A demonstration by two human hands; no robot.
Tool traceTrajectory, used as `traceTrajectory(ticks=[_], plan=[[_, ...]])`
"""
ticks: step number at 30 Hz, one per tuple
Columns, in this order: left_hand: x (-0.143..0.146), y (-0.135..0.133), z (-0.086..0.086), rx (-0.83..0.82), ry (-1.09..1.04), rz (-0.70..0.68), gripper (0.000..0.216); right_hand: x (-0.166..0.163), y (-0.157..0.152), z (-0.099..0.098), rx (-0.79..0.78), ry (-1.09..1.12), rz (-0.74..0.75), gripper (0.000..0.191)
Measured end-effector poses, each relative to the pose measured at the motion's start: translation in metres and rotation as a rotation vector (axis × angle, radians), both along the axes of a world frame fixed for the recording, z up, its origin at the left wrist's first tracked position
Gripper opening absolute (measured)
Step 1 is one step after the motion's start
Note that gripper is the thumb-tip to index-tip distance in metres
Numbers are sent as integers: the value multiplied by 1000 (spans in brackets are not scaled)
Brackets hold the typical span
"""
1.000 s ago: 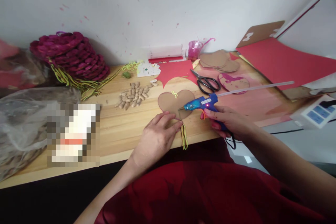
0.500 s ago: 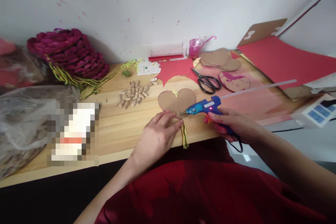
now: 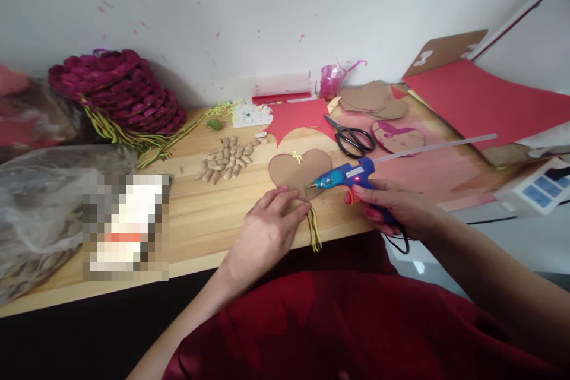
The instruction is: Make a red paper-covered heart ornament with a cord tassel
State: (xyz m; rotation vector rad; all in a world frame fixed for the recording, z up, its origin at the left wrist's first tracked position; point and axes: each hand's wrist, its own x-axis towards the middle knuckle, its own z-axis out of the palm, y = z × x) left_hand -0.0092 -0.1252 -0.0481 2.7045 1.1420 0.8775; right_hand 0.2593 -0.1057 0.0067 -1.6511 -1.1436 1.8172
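Observation:
A brown cardboard heart (image 3: 299,167) lies on the wooden table, with a small knot of yellow yarn at its top notch. My left hand (image 3: 274,222) grips its lower tip, the fingers bent and partly covering it. Green and yellow yarn strands (image 3: 316,230) hang out below that tip, beside my left thumb. My right hand (image 3: 389,205) is closed around the handle of a blue hot glue gun (image 3: 351,174) with an orange trigger and a lit red light. Its nozzle points left, just over the lower part of the heart. A long clear glue stick (image 3: 445,145) juts from its back.
Peanuts (image 3: 227,159) lie left of the heart. Black-handled scissors (image 3: 351,138), red paper (image 3: 300,120), a purple-painted heart (image 3: 398,138) and stacked cardboard hearts (image 3: 373,100) are behind. Purple strung pieces (image 3: 120,92) and a plastic bag (image 3: 40,208) stand left; a white power strip (image 3: 541,187) is right.
The glue gun's nozzle has risen slightly away from the lower part of the heart. My left hand stays on the heart's tip.

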Motion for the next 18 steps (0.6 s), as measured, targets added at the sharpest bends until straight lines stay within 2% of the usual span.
traceTrajectory(ticks=[12,18], plan=[[0,0,-1,-3,112,25,43,-1,4,-5,-20,15,13,39],[-1,0,-1,-4,118,26,42,-3,5,-3,-20,13,-4,33]])
